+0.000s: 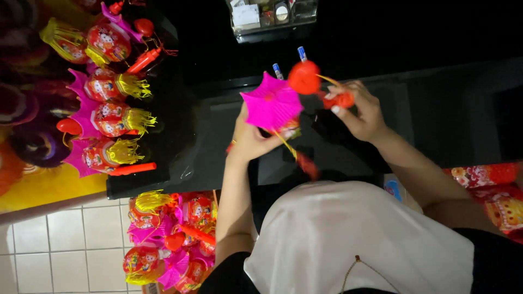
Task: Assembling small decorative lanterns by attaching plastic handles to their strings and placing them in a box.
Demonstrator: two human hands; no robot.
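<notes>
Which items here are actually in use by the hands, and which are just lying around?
In hand:
- left hand holds the pink fan-shaped lantern top
- right hand pinches a small red piece beside the red ball

Lying about:
- finished lanterns on the dark table
- lantern heap on the tiled floor
- clear box
- two pens

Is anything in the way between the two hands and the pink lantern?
No. The left hand already holds the pink lantern from below, and the right hand pinches the small red piece beside it.
</notes>
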